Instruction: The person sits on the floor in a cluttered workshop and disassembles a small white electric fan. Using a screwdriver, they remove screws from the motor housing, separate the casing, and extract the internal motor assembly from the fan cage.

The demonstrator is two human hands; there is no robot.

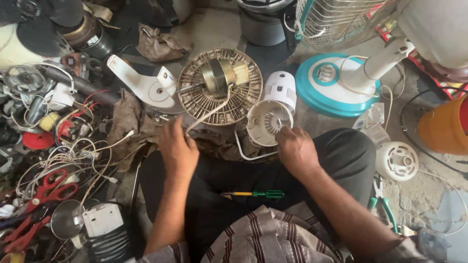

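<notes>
Concrete floor [214, 24] strewn with fan base [336, 87], rags [158, 44], scissors [48, 190].

We see our left hand [178, 148] resting on a brown rag [127, 122] just below the round fan guard [219, 86] with its brass-coloured motor [220, 76]. Our right hand [296, 151] touches the lower edge of the white motor housing [271, 116]. A green-handled screwdriver [253, 194] lies across our dark trousers [263, 170]. Red-handled scissors [48, 189] sit among tangled wires [73, 156] at left.
</notes>
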